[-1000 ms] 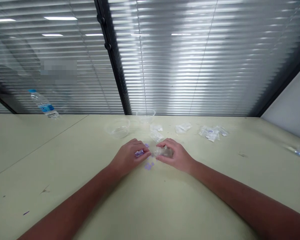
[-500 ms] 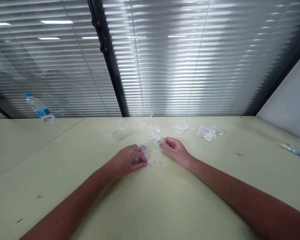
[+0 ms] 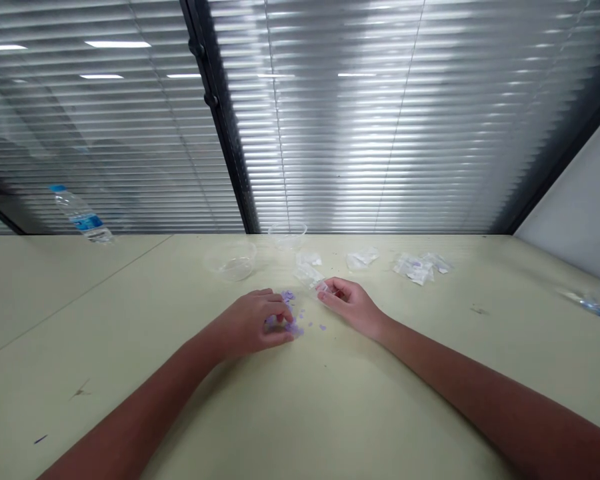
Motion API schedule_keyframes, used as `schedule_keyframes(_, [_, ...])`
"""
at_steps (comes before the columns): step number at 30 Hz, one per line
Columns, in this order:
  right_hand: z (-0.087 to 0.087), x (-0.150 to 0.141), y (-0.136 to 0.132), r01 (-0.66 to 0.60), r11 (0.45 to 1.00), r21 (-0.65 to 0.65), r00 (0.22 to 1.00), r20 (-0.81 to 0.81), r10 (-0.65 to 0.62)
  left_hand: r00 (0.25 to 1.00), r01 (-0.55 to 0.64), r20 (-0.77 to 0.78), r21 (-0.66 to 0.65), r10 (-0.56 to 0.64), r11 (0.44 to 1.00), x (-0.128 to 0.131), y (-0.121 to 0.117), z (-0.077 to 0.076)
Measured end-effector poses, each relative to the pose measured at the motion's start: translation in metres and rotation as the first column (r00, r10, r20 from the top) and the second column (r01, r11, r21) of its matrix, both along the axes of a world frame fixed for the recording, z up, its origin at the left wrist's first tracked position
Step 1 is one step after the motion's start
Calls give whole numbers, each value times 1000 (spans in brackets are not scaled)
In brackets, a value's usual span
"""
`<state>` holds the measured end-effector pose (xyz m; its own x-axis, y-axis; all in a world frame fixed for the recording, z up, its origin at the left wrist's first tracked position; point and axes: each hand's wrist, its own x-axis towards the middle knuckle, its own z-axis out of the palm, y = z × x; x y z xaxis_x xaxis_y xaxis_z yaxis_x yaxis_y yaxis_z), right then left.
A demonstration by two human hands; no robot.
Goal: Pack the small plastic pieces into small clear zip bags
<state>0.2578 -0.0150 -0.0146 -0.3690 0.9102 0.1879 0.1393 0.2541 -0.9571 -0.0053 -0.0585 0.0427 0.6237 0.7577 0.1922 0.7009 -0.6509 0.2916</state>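
My left hand (image 3: 253,323) rests on the pale green table (image 3: 300,400), its fingers curled and pinched over a small heap of purple bits (image 3: 293,325). More purple bits lie scattered just beyond its fingertips. My right hand (image 3: 351,303) lies palm-up to the right, its fingers closed on a small clear plastic bag (image 3: 322,287). Another clear bag (image 3: 306,273) lies just behind that one on the table.
Two clear plastic bowls (image 3: 231,260) (image 3: 287,235) stand behind my hands. Several small clear bags (image 3: 363,257) (image 3: 420,267) lie to the back right. A water bottle (image 3: 83,216) lies at the far left by the blinds, another bottle (image 3: 593,303) at the right edge.
My hands have moved apart: the right drew its small bag away to the right and turned palm-up. The left stayed, pinching at the purple bits, now more spread out on the table.
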Motion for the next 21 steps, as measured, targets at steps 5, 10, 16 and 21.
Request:
schedule_keyframes(5, [2, 0, -3, -22, 999, 39, 998, 64, 20, 1000, -14, -2, -29, 14, 999, 0, 3, -4])
schedule_keyframes(10, [3, -1, -5, -71, 994, 87, 991, 119, 60, 1000, 23, -17, -47, -24, 999, 4, 2, -5])
schedule_keyframes(16, [5, -1, -7, -87, 978, 190, 974, 224, 43, 998, 30, -49, -40, -32, 999, 6, -1, -5])
schedule_keyframes(21, [4, -3, -7, -134, 911, 391, 952, 306, 9, 998, 52, -41, -44, -54, 998, 9, -3, -5])
